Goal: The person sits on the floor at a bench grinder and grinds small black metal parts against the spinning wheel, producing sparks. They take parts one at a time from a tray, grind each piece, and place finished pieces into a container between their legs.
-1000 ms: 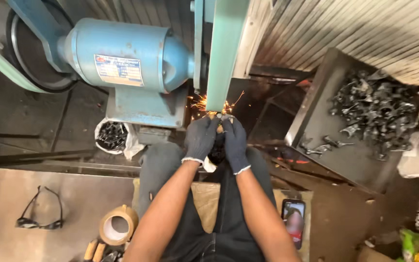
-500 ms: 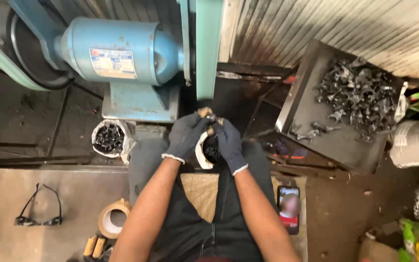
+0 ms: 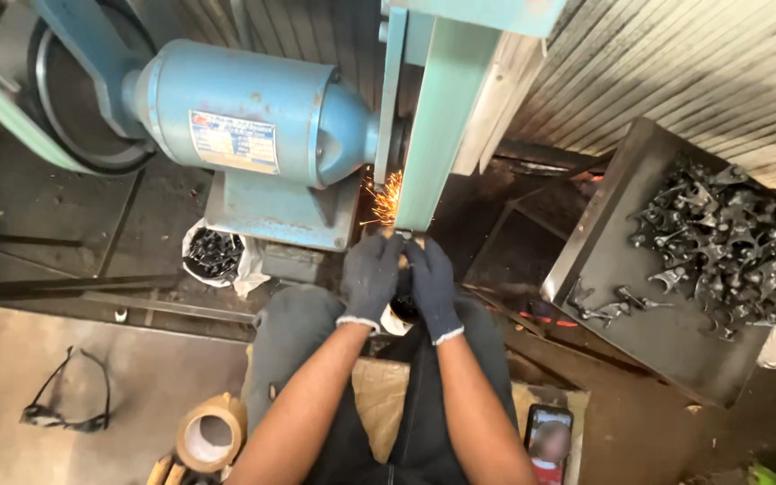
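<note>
Sparks were seen flying just past the fingertips, at the foot of the green belt guard. Both hands were covered by dark gloves and were held close together, side by side. The left hand and the right hand were closed around a small metal part, which was pinched between the fingertips and pressed up to the grinder. Only a tiny bit of the part was seen, because most of it was hidden by the fingers.

A big blue motor was set just beyond the fingers, up and to the left. A white bag of dark bits was placed to the left of the left hand. A dark tray was set well off to the right of the right hand, and a pile of metal parts was heaped in it. Back behind the wrists, on the left, glasses and a tape roll were laid on the floor. A phone was laid near the right arm.
</note>
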A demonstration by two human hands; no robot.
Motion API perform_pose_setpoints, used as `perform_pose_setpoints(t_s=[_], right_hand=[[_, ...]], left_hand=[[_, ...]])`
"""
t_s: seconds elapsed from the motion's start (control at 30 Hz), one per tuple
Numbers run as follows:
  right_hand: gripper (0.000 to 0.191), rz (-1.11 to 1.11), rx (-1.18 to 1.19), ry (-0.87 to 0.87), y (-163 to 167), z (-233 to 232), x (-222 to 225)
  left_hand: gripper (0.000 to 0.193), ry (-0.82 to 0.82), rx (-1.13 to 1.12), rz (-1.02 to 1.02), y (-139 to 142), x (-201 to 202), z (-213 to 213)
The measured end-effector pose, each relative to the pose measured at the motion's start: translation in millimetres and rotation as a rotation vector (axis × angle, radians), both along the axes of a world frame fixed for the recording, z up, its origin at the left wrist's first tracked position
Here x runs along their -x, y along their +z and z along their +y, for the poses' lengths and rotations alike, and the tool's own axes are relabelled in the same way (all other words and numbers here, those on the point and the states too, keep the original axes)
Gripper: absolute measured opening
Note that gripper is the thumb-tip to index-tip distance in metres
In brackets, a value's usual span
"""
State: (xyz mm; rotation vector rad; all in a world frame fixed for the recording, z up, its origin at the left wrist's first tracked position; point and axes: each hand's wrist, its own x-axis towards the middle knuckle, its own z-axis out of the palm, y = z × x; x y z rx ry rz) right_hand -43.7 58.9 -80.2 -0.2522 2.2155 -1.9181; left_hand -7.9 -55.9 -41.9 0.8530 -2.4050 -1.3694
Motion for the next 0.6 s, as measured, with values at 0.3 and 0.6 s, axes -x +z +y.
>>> perform_pose_setpoints(t_s=[0.3,0.6], right_hand=[[0.024,0.008,-0.053,-0.052,5,25,4],[0.027,-0.130,0.074,0.069,32,30,-29]], left_hand=[[0.026,-0.158,0.154,0.015,-5,12,22],[0.022,-0.385,0.332,0.033,24,-48,0]])
